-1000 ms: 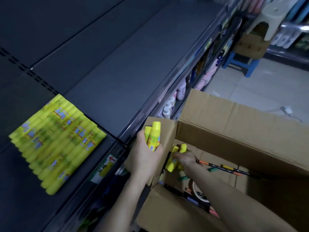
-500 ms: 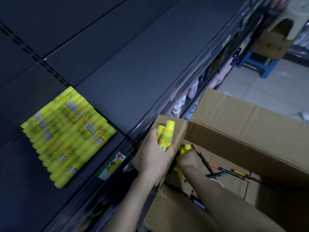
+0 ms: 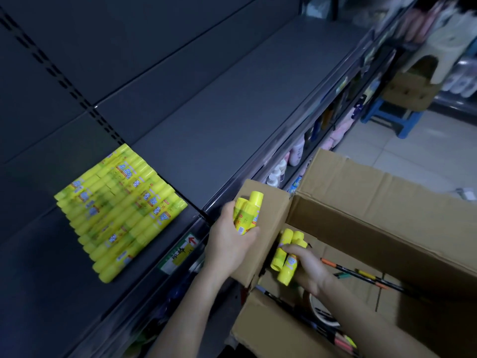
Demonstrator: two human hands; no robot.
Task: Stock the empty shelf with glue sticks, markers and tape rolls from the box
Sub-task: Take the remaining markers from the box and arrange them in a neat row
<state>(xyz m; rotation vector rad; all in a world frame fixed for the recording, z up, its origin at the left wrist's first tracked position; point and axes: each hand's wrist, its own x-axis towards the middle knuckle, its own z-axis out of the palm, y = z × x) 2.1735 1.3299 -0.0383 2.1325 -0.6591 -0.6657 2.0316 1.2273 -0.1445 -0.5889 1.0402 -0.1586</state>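
The left hand point(image 3: 231, 244) is gripping a bundle of yellow glue sticks point(image 3: 247, 211), fingers curled round them, caps pointing up and away. At the far left, a stack of glue sticks point(image 3: 118, 208) is lying flat in rows on the dark shelf point(image 3: 219, 120), near its front edge. Just right of the stack, a price label point(image 3: 179, 254) is sitting on the shelf rail. The left hand is hovering between that rail and the cardboard box point(image 3: 374, 202), in front of its near flap. Further right, inside the box, the right hand point(image 3: 308, 271) is grasping a second bundle of glue sticks point(image 3: 285, 257). Markers point(image 3: 361, 276) are lying on the box floor to its right, and a white tape roll point(image 3: 320, 317) is showing partly under the right forearm.
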